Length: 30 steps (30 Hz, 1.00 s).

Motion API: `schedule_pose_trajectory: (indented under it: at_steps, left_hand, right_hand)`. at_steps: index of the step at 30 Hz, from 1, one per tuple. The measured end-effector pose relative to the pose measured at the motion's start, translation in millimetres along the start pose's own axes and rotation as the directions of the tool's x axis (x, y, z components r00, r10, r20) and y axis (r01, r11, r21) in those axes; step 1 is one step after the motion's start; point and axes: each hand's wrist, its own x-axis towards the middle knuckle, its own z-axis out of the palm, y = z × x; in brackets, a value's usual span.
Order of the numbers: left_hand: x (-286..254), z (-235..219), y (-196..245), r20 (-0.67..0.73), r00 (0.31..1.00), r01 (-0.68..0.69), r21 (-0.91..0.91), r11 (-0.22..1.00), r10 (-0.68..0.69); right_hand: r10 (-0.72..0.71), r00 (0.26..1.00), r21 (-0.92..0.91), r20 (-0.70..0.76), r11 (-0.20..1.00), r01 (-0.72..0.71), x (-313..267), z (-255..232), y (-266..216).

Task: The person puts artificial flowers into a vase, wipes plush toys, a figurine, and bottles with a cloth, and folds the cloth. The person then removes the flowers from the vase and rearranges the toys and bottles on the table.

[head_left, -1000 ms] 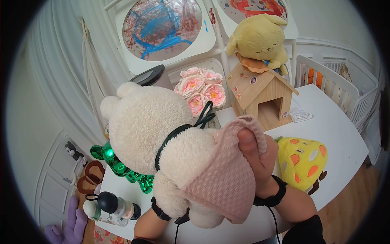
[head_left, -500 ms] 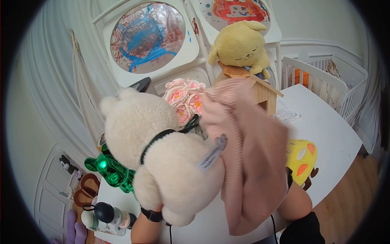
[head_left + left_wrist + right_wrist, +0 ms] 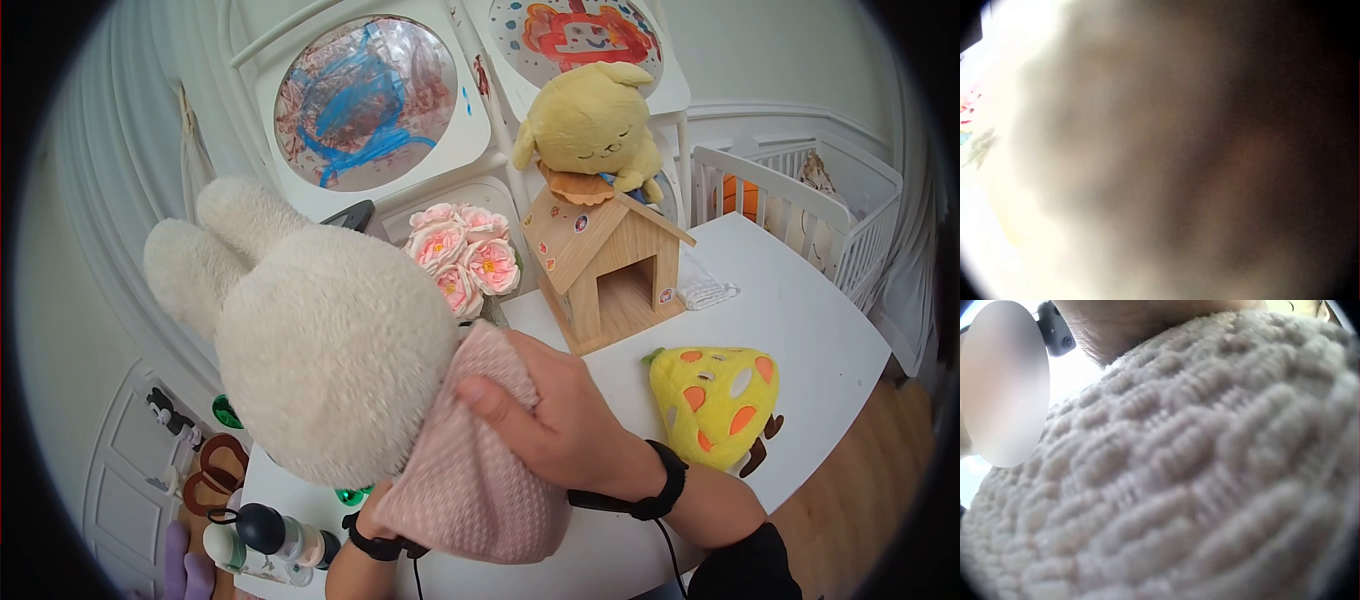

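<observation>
A cream plush bunny with two tall ears, the back of its head towards me, is held up over the table in the head view. My left hand holds it from below, the fingers hidden behind the toy and cloth. With thumb and fingers my right hand grips a pink textured cloth and presses it against the bunny's lower head and body. The cloth's woven surface fills most of the right wrist view. Blurred, dim surfaces fill most of the left wrist view.
On the white table are a wooden house topped by a yellow plush dog, a yellow spotted plush, pink flowers and a black-capped bottle. A shiny green figure is mostly hidden behind the bunny.
The bunny has turned and risen, its ears now showing fully. The right hand has swung the cloth out, then brought it left and back against the bunny, covering much of its body.
</observation>
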Motion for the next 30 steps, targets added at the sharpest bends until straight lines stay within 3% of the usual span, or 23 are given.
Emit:
schedule_pose_trajectory:
  at_steps: [1,3,6,7,8,9,10,11,13,14,15,16,17,18,19,21,22,27,30]
  left_hand:
    - [13.6,4.4,5.2,-0.001,1.000,-0.001,0.004,1.000,0.001]
    - [8.2,5.8,2.1,-0.002,1.000,-0.003,0.011,1.000,0.003]
    - [0.4,-1.6,1.5,-0.011,1.000,-0.010,0.021,1.000,0.010]
    - [4.7,0.4,3.4,-0.015,1.000,-0.014,0.025,1.000,0.014]
    - [10.8,2.6,5.5,-0.019,1.000,-0.020,0.030,0.999,0.020]
    - [17.3,4.5,7.8,-0.022,0.999,-0.025,0.034,0.999,0.026]
    - [23.3,6.1,10.1,-0.026,0.999,-0.030,0.037,0.999,0.031]
    - [29.8,7.6,13.1,-0.032,0.999,-0.034,0.040,0.999,0.035]
    - [25.9,13.1,9.2,-0.042,0.998,-0.039,0.044,0.998,0.041]
    - [26.4,13.6,9.3,-0.044,0.998,-0.041,0.046,0.998,0.043]
    - [31.5,15.0,15.4,0.026,0.997,-0.083,0.233,0.969,0.079]
    - [33.2,18.1,17.0,0.026,0.997,-0.082,0.229,0.970,0.079]
    - [35.0,21.6,18.2,0.044,0.997,-0.070,0.217,0.974,0.062]
    - [36.8,25.0,19.6,0.066,0.997,-0.056,0.208,0.977,0.043]
    - [37.8,27.6,21.3,0.088,0.996,-0.040,0.202,0.979,0.022]
    - [37.9,30.7,25.9,0.118,0.993,-0.007,0.195,0.981,-0.016]
    - [38.6,32.1,28.1,0.133,0.991,0.004,0.192,0.981,-0.030]
    - [48.6,41.3,32.7,0.213,0.974,0.035,0.170,0.985,-0.072]
    - [49.9,38.0,33.0,0.122,0.992,-0.021,0.007,1.000,0.020]
  right_hand:
    - [-0.002,1.000,0.000,0.003,1.000,0.002,1.4,0.0,-0.7]
    - [0.125,0.990,0.169,-0.061,0.979,-0.113,4.6,-2.5,-2.6]
    - [0.227,0.972,0.189,-0.062,0.959,-0.212,7.0,-11.1,13.9]
    - [0.282,0.947,0.118,-0.153,0.957,-0.266,9.3,-14.2,9.9]
    - [0.276,0.950,0.115,-0.148,0.959,-0.261,11.8,-20.5,12.1]
    - [0.332,0.901,0.247,-0.281,0.932,-0.266,14.3,-28.4,17.1]
    - [0.398,0.828,0.376,-0.395,0.893,-0.249,17.4,-34.3,19.8]
    - [0.394,0.833,0.372,-0.388,0.894,-0.249,20.4,-38.7,13.6]
    - [0.361,0.821,0.696,-0.442,0.715,0.061,22.5,-45.7,-11.3]
    - [0.359,0.824,0.695,-0.438,0.717,0.058,18.2,-43.2,-21.9]
    - [0.291,0.904,0.776,-0.313,0.628,0.066,10.0,-36.6,-31.6]
    - [0.205,0.960,0.846,-0.191,0.530,0.055,5.7,-30.0,-35.9]
    - [0.007,0.983,0.575,-0.186,0.812,0.103,7.8,-19.9,-30.4]
    - [-0.171,0.980,0.221,-0.107,0.956,0.191,8.9,-13.1,-24.6]
    - [-0.166,0.979,0.222,-0.116,0.957,0.188,7.8,-15.8,-26.0]
    - [-0.278,0.956,-0.042,0.089,0.958,0.283,9.9,-20.2,-32.5]
    - [-0.281,0.956,-0.040,0.086,0.958,0.285,10.1,-19.7,-29.2]
    - [-0.122,0.984,-0.076,-0.134,0.991,0.112,10.0,-19.5,-7.3]
    - [-0.049,0.988,-0.148,-0.145,0.989,0.027,8.4,-23.4,-15.2]
